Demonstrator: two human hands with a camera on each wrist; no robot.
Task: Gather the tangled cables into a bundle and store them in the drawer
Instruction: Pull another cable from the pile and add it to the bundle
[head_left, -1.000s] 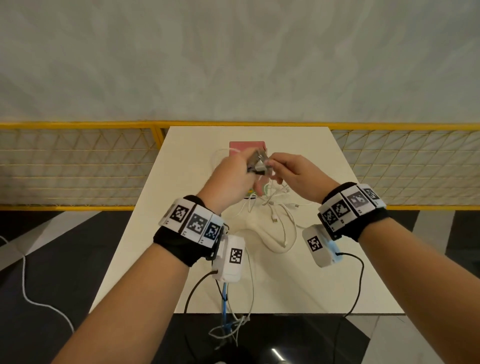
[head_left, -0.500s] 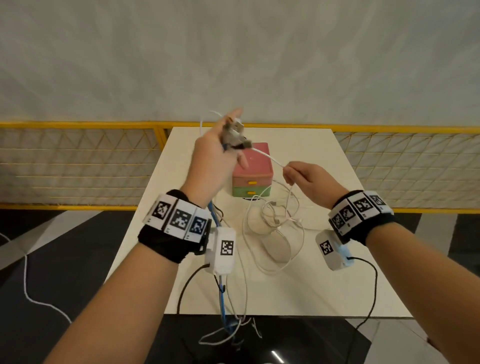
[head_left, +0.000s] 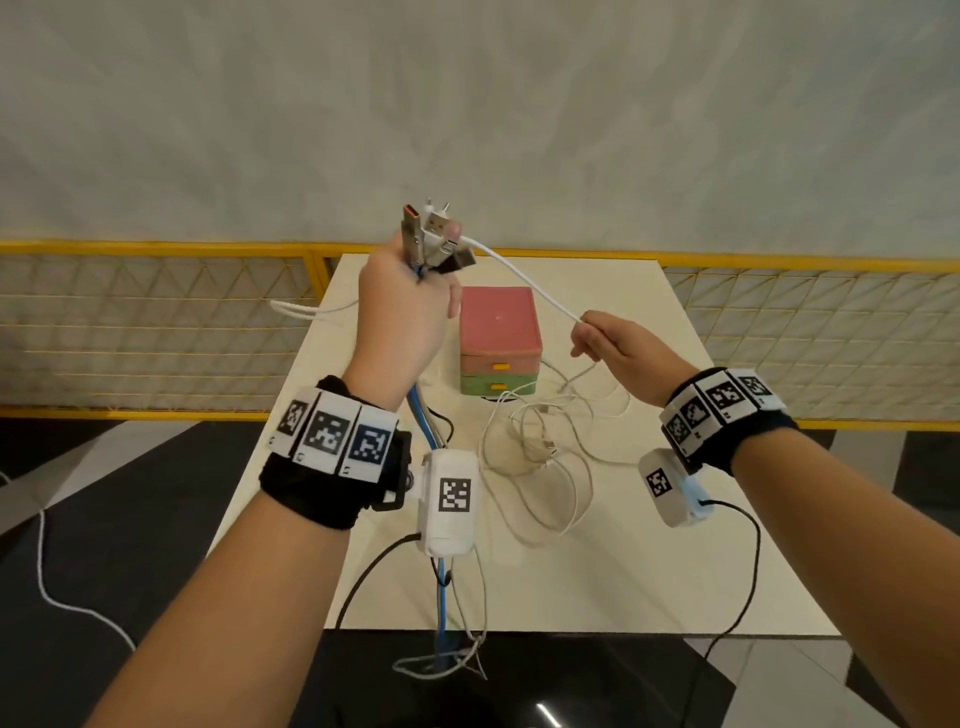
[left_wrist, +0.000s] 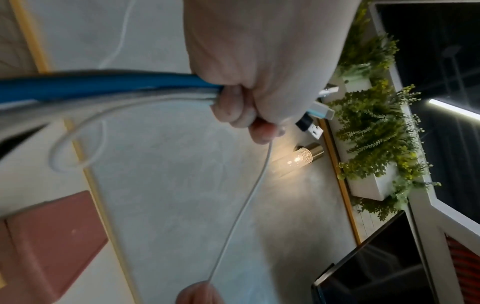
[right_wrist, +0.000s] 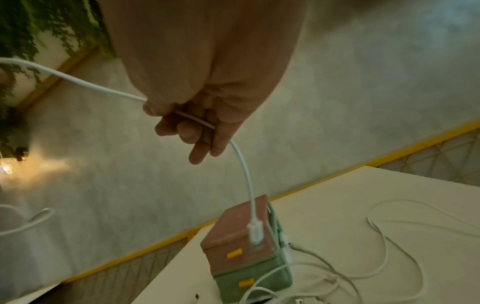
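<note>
My left hand (head_left: 402, 306) is raised above the table and grips a bunch of cables (left_wrist: 109, 86) just below their plugs (head_left: 434, 236), which stick up out of the fist. A blue cable (head_left: 423, 421) and grey ones hang from it past the table's front edge. One white cable (head_left: 524, 278) runs taut from the bunch to my right hand (head_left: 605, 345), which pinches it (right_wrist: 182, 115); its free plug (right_wrist: 255, 231) dangles over the drawer box. The small drawer box (head_left: 498, 343) has a pink top drawer and a green lower one, both shut.
Loose white cables (head_left: 540, 447) lie tangled on the cream table (head_left: 675, 545) in front of the drawer box. A yellow mesh railing (head_left: 156, 322) runs behind the table, with a grey wall beyond. Dark floor lies to both sides.
My left hand has risen up and to the left with the bunch of plugs. My right hand has slid down the white cable to the right, stretching it out.
</note>
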